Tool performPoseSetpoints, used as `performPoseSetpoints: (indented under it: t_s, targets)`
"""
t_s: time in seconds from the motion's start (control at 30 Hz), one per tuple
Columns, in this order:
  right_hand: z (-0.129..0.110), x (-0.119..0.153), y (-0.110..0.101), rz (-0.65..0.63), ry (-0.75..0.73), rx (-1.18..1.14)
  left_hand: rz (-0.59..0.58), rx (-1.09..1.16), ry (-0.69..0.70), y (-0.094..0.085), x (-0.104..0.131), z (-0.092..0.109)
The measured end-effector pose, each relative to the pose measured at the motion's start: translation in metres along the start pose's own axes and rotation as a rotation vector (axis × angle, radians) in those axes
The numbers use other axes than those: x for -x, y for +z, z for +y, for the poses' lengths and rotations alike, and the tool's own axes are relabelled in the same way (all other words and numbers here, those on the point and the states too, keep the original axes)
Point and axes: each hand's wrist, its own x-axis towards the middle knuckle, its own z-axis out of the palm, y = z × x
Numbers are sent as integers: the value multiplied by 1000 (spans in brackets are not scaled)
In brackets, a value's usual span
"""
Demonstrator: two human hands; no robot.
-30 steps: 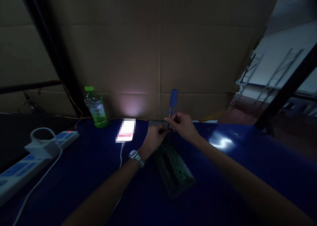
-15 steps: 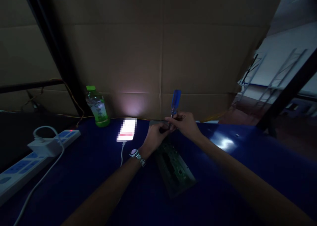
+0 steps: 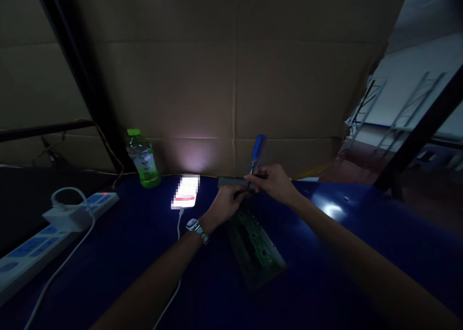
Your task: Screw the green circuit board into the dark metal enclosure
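My right hand [image 3: 274, 185] is closed round the shaft of a screwdriver [image 3: 258, 149], its blue handle pointing up and leaning slightly right. The fingers of my left hand [image 3: 228, 200] are bent together close to the screwdriver's lower end; what they grip, if anything, is too dark to make out. Below both hands lies a long green circuit board [image 3: 262, 250] in a dark frame, slanting toward me on the blue table. Its far end is partly covered by my hands, so the screwdriver's tip is hidden.
A lit phone [image 3: 186, 191] on a white cable lies left of my hands. Behind it stands a green-capped bottle [image 3: 143, 161]. At far left is a white power strip [image 3: 103, 198] with a plug. A cardboard wall [image 3: 173, 89] rises along the table's back edge.
The screwdriver has tipped a little further right and sits slightly lower in view. My left hand has shifted slightly down and left. The board looks unmoved.
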Motion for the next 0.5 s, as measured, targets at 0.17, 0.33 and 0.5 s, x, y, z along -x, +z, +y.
performPoseSetpoints:
  t_s: [0.17,0.33,0.5]
  targets:
    - [9,0,14,136,-27,2,45,17,-19,4,0,-7]
    - [9,0,10,83,-54,12,185,-3,-61,8,1,-10]
    - [2,-1,-2,-102,-8,-62,141,0,-61,9,2,-8]
